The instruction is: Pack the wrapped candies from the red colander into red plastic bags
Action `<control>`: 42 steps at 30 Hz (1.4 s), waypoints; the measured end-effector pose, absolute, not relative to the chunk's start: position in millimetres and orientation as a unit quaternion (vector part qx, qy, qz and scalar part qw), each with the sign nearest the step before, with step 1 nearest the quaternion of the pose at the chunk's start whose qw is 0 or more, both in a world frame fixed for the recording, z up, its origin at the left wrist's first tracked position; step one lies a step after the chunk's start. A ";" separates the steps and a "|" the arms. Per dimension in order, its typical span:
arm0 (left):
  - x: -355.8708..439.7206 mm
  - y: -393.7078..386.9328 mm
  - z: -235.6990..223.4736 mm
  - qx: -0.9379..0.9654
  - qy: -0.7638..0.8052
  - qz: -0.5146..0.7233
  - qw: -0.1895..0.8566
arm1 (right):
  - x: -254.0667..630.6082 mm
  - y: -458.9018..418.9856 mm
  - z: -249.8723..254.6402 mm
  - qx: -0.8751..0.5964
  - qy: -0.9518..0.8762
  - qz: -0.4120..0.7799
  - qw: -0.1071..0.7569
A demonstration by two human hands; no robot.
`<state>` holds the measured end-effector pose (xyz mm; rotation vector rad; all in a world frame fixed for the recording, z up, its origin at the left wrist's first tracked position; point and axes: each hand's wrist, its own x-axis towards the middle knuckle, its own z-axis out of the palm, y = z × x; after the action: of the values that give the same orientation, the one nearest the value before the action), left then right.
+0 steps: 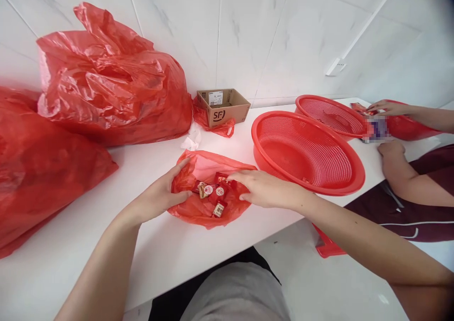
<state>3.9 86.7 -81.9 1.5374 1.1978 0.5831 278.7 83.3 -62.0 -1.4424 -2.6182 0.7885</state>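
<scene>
A red plastic bag (209, 166) lies spread open on the white table (71, 245), and several small red-and-white wrapped packets (211, 195) sit inside it. My left hand (163, 191) curls over the bag's left rim and grips the thin plastic. My right hand (264, 188) reaches in from the right, fingers extended just above the packets and holding nothing. Part of the bag's far side shows between my hands.
Large stuffed red bags (109, 80) fill the table's left side. Behind stands a cardboard SF box (223, 107). Red perforated basins (305, 153) sit right, where a co-worker's hands (388, 107) work near a blurred packet. The table's front edge runs below my arms.
</scene>
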 end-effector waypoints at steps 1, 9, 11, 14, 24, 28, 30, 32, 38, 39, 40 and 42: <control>3.3 86.8 -82.1 0.644 0.504 0.233 0.527 | 280.0 78.5 -60.6 -0.480 -0.845 0.237 0.004; -0.4 87.5 -85.8 0.667 0.493 0.214 0.517 | 327.5 55.1 -28.8 -0.569 -0.793 0.129 0.174; -0.9 87.9 -87.0 0.657 0.493 0.215 0.528 | 349.9 47.8 -33.4 -0.647 -0.745 0.059 0.152; -1.5 89.3 -89.1 0.653 0.503 0.214 0.524 | 364.4 25.6 -59.0 -0.694 -0.716 0.035 0.065; -0.3 94.6 -93.3 0.647 0.498 0.210 0.538 | 339.4 -7.1 -86.1 -0.648 -0.756 0.020 0.092; -0.5 95.9 -96.6 0.645 0.495 0.217 0.540 | 361.2 8.9 -48.3 -0.636 -0.748 0.140 0.131; -0.1 95.4 -96.5 0.643 0.499 0.220 0.537 | 378.8 29.0 -32.9 -0.632 -0.738 0.197 0.134; 0.8 94.5 -95.0 0.647 0.501 0.226 0.529 | 398.0 53.9 -29.0 -0.664 -0.724 0.177 0.062; 0.3 94.0 -93.9 0.647 0.496 0.224 0.534 | 432.0 100.2 -63.1 -0.626 -0.691 0.288 -0.216; -0.8 94.5 -95.5 0.647 0.497 0.221 0.534 | 432.7 102.6 -65.1 -0.620 -0.696 0.294 -0.212; -2.0 94.9 -97.3 0.648 0.499 0.220 0.532 | 431.6 104.2 -64.0 -0.620 -0.704 0.287 -0.197; -4.2 95.6 -100.7 0.654 0.500 0.221 0.523 | 422.4 105.9 -53.1 -0.634 -0.726 0.233 -0.131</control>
<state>-4.2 95.6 -100.7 1.5659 1.1961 0.5283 422.4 105.9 -53.1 -2.1753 -2.4929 0.8007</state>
